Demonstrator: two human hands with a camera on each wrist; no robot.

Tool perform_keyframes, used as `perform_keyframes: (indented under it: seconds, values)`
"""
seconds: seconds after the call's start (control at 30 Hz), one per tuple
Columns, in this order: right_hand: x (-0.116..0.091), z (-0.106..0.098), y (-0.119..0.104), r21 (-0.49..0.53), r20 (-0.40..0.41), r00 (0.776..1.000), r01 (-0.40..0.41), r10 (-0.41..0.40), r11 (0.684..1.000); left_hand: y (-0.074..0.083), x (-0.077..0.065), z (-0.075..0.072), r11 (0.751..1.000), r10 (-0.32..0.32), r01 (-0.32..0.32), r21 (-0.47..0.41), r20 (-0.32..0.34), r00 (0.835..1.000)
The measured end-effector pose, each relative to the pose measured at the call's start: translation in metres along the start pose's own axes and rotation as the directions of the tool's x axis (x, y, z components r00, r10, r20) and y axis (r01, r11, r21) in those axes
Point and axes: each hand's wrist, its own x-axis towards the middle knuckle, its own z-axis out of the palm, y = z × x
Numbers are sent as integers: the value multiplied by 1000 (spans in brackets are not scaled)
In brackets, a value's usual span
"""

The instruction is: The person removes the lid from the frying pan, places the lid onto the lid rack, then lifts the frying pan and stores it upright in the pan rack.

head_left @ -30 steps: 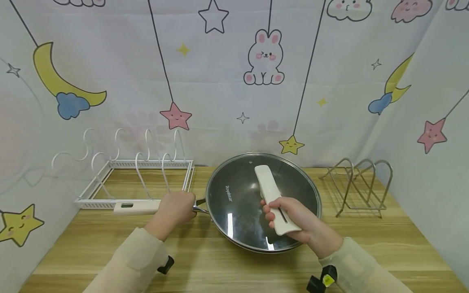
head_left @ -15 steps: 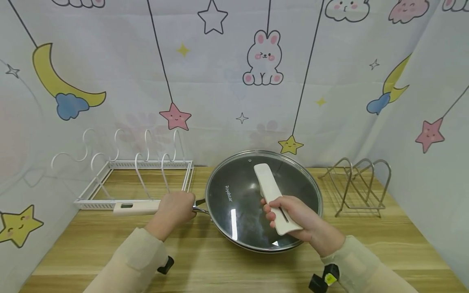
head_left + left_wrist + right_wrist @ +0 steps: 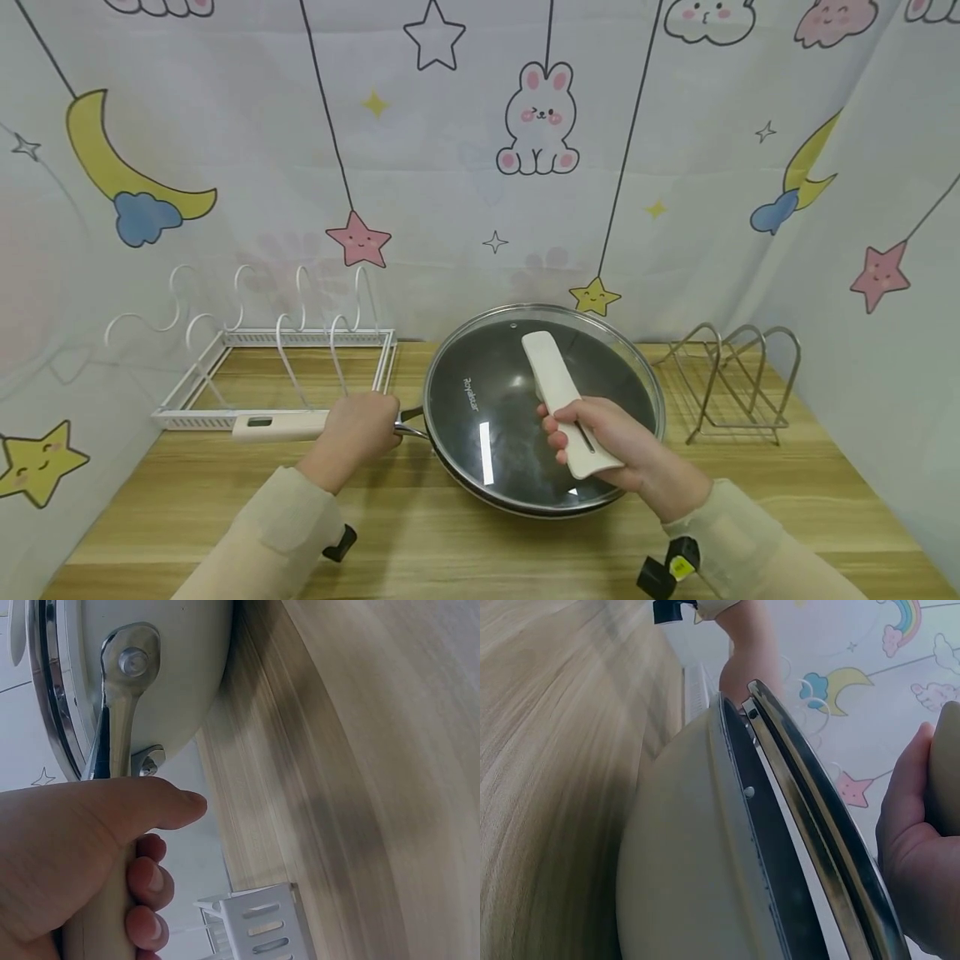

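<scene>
A cream wok (image 3: 682, 847) stands on the wooden table, its long cream handle (image 3: 279, 425) pointing left. My left hand (image 3: 358, 437) grips that handle near its metal bracket; in the left wrist view the thumb lies over it and the fingers curl beneath. Over the wok is a round glass lid (image 3: 491, 392) with a metal rim. My right hand (image 3: 611, 437) holds the lid's upright cream grip (image 3: 551, 367), thumb on its near face. A gap shows between lid and wok rim in the right wrist view, so the lid is raised there. The wok's inside is mostly hidden.
A white wire rack (image 3: 273, 418) with tall curved dividers stands at the left, behind the wok handle. To the right is a smaller metal rack (image 3: 738, 427) with looped dividers. A printed curtain (image 3: 450, 167) hangs behind the table (image 3: 450, 554).
The lid has risen off the wok, its far edge shifting up and slightly right, with my right hand moving along. My left hand stays on the wok handle.
</scene>
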Motion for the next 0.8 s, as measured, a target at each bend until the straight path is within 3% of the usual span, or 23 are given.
perform_keyframes:
  seconds: [0.8]
  values:
    - [-5, 0, -8, -39, 9, 1000, 2, -1, 999, 0, 1, -3, 1000, -15, 16, -24, 27, 1000]
